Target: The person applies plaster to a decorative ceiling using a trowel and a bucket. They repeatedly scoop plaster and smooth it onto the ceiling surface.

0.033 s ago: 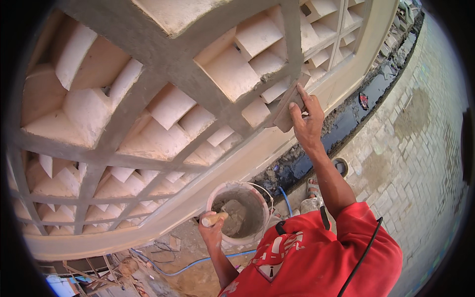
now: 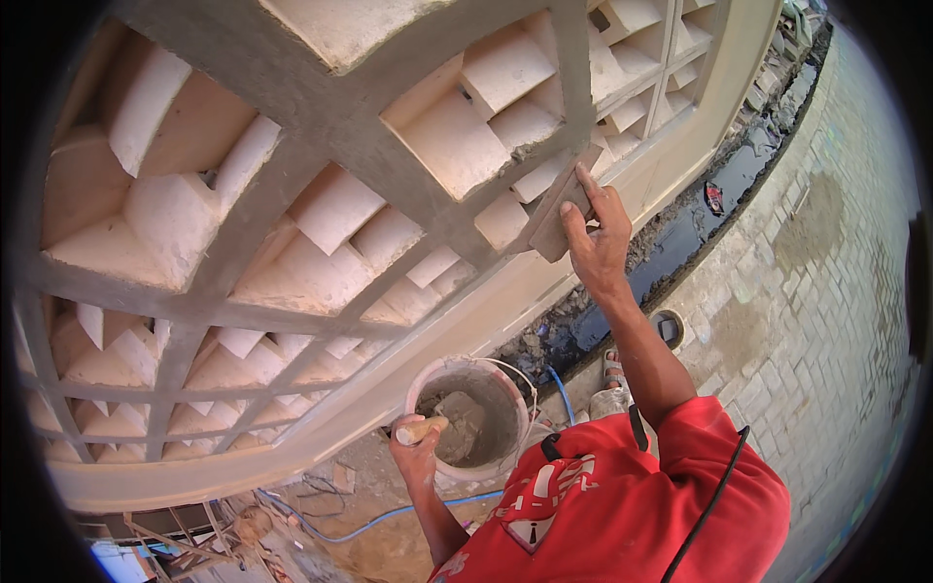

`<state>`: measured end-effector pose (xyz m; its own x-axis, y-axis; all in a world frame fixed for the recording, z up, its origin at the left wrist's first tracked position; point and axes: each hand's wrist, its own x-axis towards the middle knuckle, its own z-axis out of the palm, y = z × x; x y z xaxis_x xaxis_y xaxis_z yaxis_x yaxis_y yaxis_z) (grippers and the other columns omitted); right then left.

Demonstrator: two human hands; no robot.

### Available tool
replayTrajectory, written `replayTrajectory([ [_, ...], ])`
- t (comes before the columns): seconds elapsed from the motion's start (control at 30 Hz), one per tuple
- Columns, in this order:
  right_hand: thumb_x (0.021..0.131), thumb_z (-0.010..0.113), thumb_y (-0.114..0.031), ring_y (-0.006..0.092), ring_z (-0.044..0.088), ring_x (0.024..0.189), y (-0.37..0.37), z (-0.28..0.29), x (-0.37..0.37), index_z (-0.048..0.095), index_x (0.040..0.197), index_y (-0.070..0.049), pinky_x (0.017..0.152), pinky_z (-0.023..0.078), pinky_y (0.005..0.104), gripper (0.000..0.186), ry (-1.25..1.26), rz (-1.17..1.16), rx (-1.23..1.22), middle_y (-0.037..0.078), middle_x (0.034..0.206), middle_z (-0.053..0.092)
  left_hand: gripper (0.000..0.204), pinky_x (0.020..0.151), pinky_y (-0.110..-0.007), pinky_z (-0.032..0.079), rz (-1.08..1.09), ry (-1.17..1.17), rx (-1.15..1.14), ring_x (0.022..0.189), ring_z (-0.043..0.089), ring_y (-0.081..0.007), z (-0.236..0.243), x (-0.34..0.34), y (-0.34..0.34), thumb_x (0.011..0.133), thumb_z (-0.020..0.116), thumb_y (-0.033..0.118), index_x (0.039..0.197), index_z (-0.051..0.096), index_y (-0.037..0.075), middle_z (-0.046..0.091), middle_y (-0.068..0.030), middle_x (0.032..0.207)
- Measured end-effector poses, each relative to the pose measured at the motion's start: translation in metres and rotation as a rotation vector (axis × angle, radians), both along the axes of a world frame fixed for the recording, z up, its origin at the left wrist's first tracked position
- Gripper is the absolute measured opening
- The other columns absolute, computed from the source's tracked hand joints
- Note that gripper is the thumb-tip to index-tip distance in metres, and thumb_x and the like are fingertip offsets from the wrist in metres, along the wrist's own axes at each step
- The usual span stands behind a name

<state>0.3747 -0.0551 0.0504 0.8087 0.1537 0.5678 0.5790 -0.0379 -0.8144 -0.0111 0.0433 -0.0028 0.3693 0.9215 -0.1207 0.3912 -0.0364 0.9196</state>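
Note:
My right hand [image 2: 601,238] is closed on a flat rectangular plastering float [image 2: 561,219]. Its long side lies against, or very close to, a grey-coated rib of the lattice wall [image 2: 374,102], next to a pale recessed opening. Lower down, my left hand [image 2: 415,459] grips a pale wooden handle [image 2: 422,429] by the left side of a round bucket [image 2: 522,428]. What the handle belongs to cannot be made out. Grey mortar [image 2: 457,420] lies inside the bucket.
A smooth pale ledge [image 2: 340,423] runs beneath the lattice. Beyond it stretches a ditch of dark water [image 2: 671,248], with brick paving [image 2: 777,360] on the right. A blue hose [image 2: 355,534] crosses the ground, and wooden scraps [image 2: 180,539] lie at lower left.
My right hand and the float have shifted slightly to the left along the rib. My left hand, the wooden handle and the bucket stay in place.

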Motion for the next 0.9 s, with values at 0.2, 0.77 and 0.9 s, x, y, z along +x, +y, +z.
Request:
replayTrajectory([
  [0.2,0.082,0.063,-0.007,0.0221,0.051,0.067,0.043,0.007,-0.017,0.058,0.128,-0.001,0.061,0.044,0.0331,0.047,0.057,0.017,-0.061,0.011,0.080,0.050,0.028,0.076,-0.027,0.046,0.002,-0.004,0.017,0.080,0.056,-0.0129,0.002,-0.002,0.003,0.071,0.071,-0.003,0.096,0.059,0.001,0.059,-0.0051,0.088],
  [0.77,0.086,0.058,-0.014,0.0173,0.057,0.084,0.063,0.022,-0.057,0.052,0.131,0.004,0.078,0.048,0.0307,0.049,0.509,0.234,0.211,0.015,0.099,0.061,0.027,0.073,-0.026,0.046,0.045,-0.062,0.000,0.079,0.055,-0.0131,0.010,-0.026,0.015,0.071,0.070,-0.004,0.095,0.059,0.000,0.058,-0.0052,0.088],
  [0.9,0.085,0.059,-0.015,0.0173,0.053,0.075,0.075,0.015,-0.120,0.055,0.130,0.002,0.071,0.045,0.0302,0.048,0.377,0.357,-0.003,0.014,0.090,0.058,0.028,0.073,-0.026,0.045,0.018,-0.025,-0.021,0.079,0.055,-0.0126,0.007,-0.030,0.023,0.070,0.070,-0.005,0.096,0.059,0.001,0.057,-0.0049,0.087],
])
